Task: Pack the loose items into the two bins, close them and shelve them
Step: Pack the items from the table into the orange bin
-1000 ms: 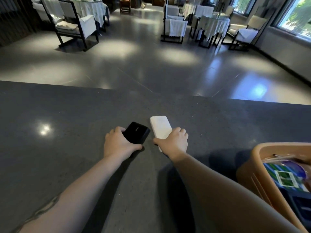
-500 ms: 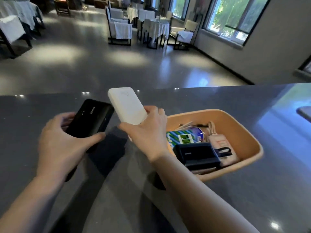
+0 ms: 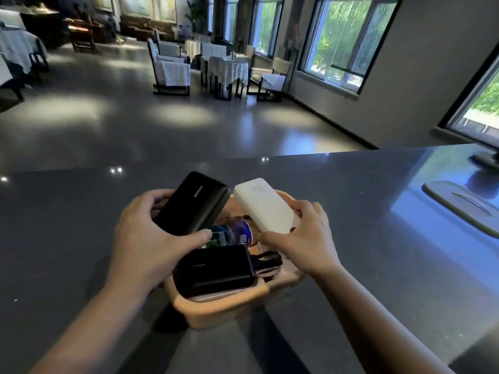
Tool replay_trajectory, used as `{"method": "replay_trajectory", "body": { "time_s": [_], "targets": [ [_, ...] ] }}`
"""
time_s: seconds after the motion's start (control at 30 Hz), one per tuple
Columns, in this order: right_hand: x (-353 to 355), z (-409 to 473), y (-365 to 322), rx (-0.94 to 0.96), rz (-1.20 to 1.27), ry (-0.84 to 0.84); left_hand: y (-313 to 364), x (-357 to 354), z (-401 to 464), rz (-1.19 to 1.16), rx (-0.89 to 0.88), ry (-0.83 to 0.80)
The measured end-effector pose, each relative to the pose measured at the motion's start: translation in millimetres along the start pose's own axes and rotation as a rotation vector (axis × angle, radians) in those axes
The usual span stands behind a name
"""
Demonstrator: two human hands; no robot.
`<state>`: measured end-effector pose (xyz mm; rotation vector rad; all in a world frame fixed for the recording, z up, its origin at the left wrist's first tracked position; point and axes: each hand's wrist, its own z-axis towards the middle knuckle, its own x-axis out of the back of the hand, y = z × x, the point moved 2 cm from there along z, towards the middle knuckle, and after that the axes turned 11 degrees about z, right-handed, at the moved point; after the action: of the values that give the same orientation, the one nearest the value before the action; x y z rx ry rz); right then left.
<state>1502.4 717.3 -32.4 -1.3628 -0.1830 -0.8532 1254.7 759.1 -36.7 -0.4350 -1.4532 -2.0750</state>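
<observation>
My left hand [image 3: 145,238] grips a black power bank [image 3: 193,202] and holds it tilted over the left part of a tan bin [image 3: 216,309]. My right hand [image 3: 302,236] grips a white power bank [image 3: 266,206] over the bin's right part. Inside the bin lie another black power bank [image 3: 216,271], a small bottle with a blue and green label [image 3: 235,236] and a dark strap [image 3: 267,260]. The bin stands on the dark stone counter [image 3: 364,265] straight in front of me. My hands hide much of the bin's far side.
A grey lid-like panel [image 3: 461,206] lies on the counter at the right. A dark stand base [image 3: 486,159] sits at the far right edge. Beyond the counter's far edge are a polished floor, covered tables and chairs [image 3: 224,74].
Both hands lifted the power banks off the counter and carried them right to the tan bin. They now hang over it. The view turned right with them.
</observation>
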Motion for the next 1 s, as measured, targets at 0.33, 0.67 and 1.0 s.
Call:
{"method": "replay_trajectory", "body": {
  "time_s": [0.33, 0.67, 1.0],
  "targets": [
    [-5, 31, 57, 0.045, -0.378, -0.124, 21, -40, -8, 0.122, 0.044, 0.073],
    [-12, 45, 59, 0.164, -0.695, -0.247, 26, -46, -6, 0.173, 0.033, 0.065],
    [-8, 54, 54, 0.057, -0.625, -0.321, 33, -48, 20, 0.272, -0.153, -0.137]
  ]
}}
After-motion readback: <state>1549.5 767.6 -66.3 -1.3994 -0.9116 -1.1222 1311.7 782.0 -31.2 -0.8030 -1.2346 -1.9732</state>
